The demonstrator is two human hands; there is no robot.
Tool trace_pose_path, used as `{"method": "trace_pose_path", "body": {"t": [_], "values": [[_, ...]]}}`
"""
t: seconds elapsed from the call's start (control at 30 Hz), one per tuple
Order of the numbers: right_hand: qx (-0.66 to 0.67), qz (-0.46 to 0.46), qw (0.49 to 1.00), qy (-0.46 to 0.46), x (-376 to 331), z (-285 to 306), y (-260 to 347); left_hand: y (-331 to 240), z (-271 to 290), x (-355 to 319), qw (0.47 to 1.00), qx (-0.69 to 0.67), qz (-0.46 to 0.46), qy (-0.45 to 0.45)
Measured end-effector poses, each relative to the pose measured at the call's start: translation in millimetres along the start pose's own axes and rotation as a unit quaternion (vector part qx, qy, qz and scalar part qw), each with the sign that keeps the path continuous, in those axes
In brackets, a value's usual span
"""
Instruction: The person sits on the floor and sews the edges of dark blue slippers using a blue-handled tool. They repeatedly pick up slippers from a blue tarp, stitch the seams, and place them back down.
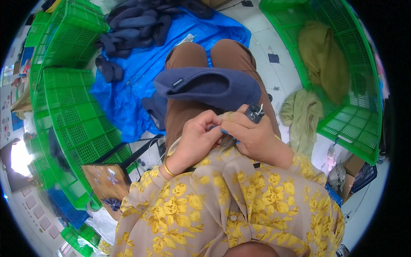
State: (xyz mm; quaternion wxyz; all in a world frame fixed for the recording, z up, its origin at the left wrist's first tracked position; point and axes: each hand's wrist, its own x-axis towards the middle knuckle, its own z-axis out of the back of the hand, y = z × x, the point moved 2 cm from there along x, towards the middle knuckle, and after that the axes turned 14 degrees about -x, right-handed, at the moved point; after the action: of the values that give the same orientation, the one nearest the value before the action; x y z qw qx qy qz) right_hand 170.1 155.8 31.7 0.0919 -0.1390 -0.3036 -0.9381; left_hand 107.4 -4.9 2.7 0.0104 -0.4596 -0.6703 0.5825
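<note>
Item: dark blue slipper (209, 87), lying loose across the knees at twelve o'clock of the hands. Left hand (198, 136) pinched a small blue piece; right hand (252, 135) clamped a black tool (255, 113). Risk, as judged: unheld, the slipper could slide off onto the blue sheet (128, 90) at nine o'clock.

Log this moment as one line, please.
left hand: pinching blue strip | right hand: gripping small black tool | dark blue felt slipper: across lap
</note>
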Motion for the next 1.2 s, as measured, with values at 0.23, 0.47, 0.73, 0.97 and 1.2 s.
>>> {"method": "trace_pose_path", "body": {"t": [0.23,0.47,0.73,0.97,1.2], "values": [[0.513,-0.274,0.808,-0.093,-1.5,44.3,-22.3,-6.8,-1.2,3.6,0.998,0.023,0.063,0.009],[0.548,-0.308,0.714,-0.308,-60.1,206.8,-124.7,-19.5,9.4,1.9,0.992,0.121,0.004,0.033],[0.348,-0.268,0.795,-0.418,-162.4,301.0,-204.5,-21.8,4.4,8.6,0.998,0.039,0.028,0.044],[-0.112,-0.111,0.987,0.031,-25.8,42.7,-25.1,-33.1,-4.5,18.9,0.996,-0.043,0.072,0.038],[0.102,-0.277,0.955,-0.001,-27.4,7.5,-36.6,-56.3,4.4,36.7,0.879,0.366,-0.304,-0.026]]}}
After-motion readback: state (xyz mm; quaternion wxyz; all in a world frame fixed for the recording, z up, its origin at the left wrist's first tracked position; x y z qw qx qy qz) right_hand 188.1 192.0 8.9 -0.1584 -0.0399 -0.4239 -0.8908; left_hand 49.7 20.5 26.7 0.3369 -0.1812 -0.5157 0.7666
